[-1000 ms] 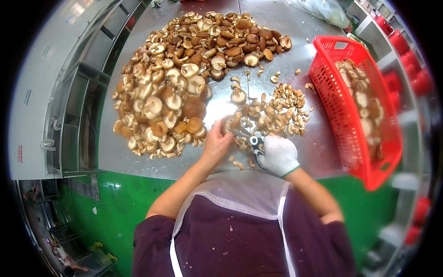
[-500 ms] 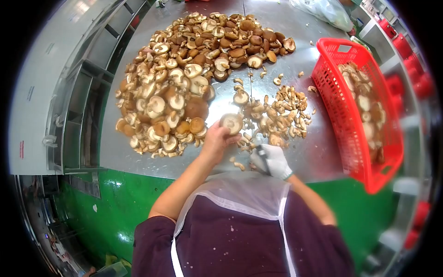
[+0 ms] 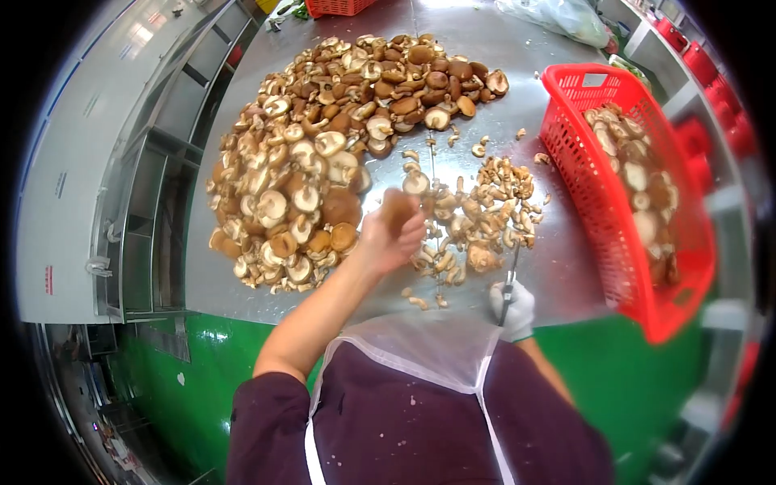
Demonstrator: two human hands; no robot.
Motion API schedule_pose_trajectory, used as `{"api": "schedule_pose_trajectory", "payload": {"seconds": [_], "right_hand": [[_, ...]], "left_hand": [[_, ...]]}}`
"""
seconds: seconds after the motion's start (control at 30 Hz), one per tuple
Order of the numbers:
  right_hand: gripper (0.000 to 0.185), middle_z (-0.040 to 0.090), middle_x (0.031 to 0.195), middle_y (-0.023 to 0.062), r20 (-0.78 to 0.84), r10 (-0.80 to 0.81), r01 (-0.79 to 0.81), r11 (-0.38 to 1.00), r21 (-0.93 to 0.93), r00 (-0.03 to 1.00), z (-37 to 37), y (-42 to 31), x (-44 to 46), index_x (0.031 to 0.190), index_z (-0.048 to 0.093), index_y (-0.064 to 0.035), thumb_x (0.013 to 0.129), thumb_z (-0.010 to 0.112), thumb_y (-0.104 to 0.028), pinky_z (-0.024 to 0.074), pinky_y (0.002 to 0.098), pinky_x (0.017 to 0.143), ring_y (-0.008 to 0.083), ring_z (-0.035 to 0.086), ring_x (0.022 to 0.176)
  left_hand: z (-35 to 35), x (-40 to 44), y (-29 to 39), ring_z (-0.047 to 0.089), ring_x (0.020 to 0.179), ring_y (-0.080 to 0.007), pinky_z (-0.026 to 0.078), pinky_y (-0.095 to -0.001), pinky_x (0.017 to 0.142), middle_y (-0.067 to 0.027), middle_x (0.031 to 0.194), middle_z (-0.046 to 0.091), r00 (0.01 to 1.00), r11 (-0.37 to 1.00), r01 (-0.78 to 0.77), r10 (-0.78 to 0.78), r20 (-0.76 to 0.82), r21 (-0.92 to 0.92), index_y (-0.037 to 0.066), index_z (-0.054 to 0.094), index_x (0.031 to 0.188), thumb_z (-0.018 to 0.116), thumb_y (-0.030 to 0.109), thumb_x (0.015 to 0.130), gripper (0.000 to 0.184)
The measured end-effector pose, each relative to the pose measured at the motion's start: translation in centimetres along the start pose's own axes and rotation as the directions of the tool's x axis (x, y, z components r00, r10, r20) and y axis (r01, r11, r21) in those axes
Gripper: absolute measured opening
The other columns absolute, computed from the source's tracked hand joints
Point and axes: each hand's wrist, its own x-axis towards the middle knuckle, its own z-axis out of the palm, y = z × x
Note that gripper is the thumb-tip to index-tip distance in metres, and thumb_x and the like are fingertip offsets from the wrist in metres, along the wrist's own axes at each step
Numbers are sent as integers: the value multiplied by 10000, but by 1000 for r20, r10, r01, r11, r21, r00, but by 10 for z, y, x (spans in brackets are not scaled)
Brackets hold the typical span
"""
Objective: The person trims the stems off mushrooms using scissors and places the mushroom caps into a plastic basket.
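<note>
A motion-blurred mushroom (image 3: pixel 397 208) is left of the stem pile (image 3: pixel 475 208), clasped in the bare left hand (image 3: pixel 391 239) — likely light, spongy and easily bruised, so best held gently by the cap's rim. On that pile's near side, the gloved right hand (image 3: pixel 517 309) grips a slim-bladed tool (image 3: pixel 509 285); right of the pile stands a red basket (image 3: pixel 618 267).

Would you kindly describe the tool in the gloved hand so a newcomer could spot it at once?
Start at the red basket on the right, then look left to the near edge of the table, at the white-gloved right hand. The tool juts forward from that hand. Slim, straight and metallic, it differs from the curled tan stem pieces beyond.
</note>
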Motion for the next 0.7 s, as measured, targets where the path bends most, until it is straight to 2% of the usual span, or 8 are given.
{"api": "schedule_pose_trajectory", "payload": {"seconds": [0.03,0.13,0.17,0.27,0.37,0.47,0.5,0.7], "right_hand": [[101,601,636,88,-26,2,-1,1000,12,1000,3,8,-1,752,633,-45,746,712,-108,472,315,582,202,587,576],[97,600,639,83,-16,-13,13,1000,-1,1000,1,5,-2,758,633,-39,747,706,-101,474,302,584,189,588,579],[97,600,641,80,1,-24,24,1000,-14,1000,0,1,-1,762,633,-38,748,705,-100,474,296,584,184,589,581],[109,600,652,68,-20,-4,5,999,44,1000,1,-3,-2,782,632,-35,752,707,-109,476,280,588,167,592,588],[117,601,668,62,-8,-46,46,999,1,999,3,28,-5,803,634,-47,764,704,-133,480,281,588,166,594,591],[107,598,664,59,-31,-127,125,990,-62,991,0,18,-5,797,633,-54,763,700,-130,477,287,576,172,593,581],[104,598,663,58,-32,-181,177,980,-92,983,1,8,-2,795,633,-56,762,699,-129,476,289,572,174,593,578],[65,599,635,59,-27,-128,127,991,-37,991,2,7,-2,801,627,-44,761,663,-81,475,289,570,163,588,567]], "left_hand": [[33,17,0,337,495,-97,274,-223,403,-6,618,365,985,981,-69,96,-142,184,113,504,918,374,358,963,281],[133,70,1,501,603,-107,429,-227,487,-39,784,502,971,735,-227,220,91,639,37,499,1046,345,292,999,301],[167,77,-2,589,751,-148,530,-246,667,-90,990,560,952,557,-301,225,208,774,15,478,1186,327,304,1008,371],[218,101,35,607,904,-193,533,-282,788,-159,1202,558,920,111,-379,158,360,919,27,304,1423,369,395,986,575],[110,159,81,642,913,-235,531,-303,713,-193,1108,631,771,-227,-300,514,376,926,-57,522,1233,559,319,914,495],[28,130,75,653,919,-237,535,-311,694,-200,1049,642,758,-159,410,607,-239,898,-52,587,1053,614,153,845,293],[-4,124,71,646,948,-303,536,-372,751,-216,1075,621,777,-347,461,602,-183,817,-53,581,1070,661,162,796,357],[-64,112,31,619,958,-364,489,-448,815,-189,1066,614,768,-308,427,621,-160,851,146,607,1093,607,317,789,349]]}}
